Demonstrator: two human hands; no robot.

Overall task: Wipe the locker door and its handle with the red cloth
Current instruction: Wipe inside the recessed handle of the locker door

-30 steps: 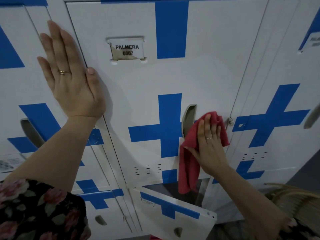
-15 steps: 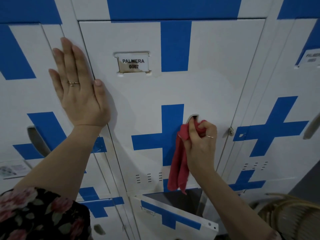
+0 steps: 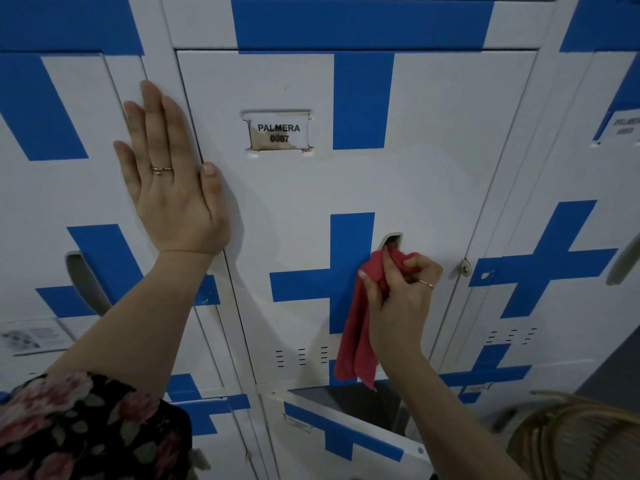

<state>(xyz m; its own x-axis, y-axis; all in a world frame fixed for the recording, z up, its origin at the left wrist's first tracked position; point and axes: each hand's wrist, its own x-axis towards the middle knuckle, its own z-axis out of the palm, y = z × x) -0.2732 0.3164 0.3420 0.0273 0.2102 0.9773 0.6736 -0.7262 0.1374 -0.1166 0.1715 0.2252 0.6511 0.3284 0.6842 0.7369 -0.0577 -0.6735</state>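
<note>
At the centre of the frame, we grip the red cloth (image 3: 360, 337) in our right hand (image 3: 398, 299), fingers and thumb curled round a bunched fold and pushing it into the recessed handle (image 3: 393, 239) of the white locker door (image 3: 433, 168). The rest of the cloth hangs straight down over the lower arm of the door's blue cross (image 3: 301, 284), its tip just past the door's bottom edge. A ring shows on one finger of that hand.

At the upper left, our left hand (image 3: 173, 188) lies flat, fingers straight and together, across the seam between this door and the neighbouring locker (image 3: 52, 202), holding nothing; it too wears a ring.

Above the handle and to the left, a name label (image 3: 278, 132) reads "PALMERA 0007". A small lock hasp (image 3: 465, 269) sits at the door's right edge, near handle height. Vent slots (image 3: 301, 356) run along the door's bottom. Below, a lower locker door (image 3: 346, 441) stands ajar. A floral sleeve (image 3: 79, 427) fills the lower left corner, a wicker chair (image 3: 581, 438) the lower right.
</note>
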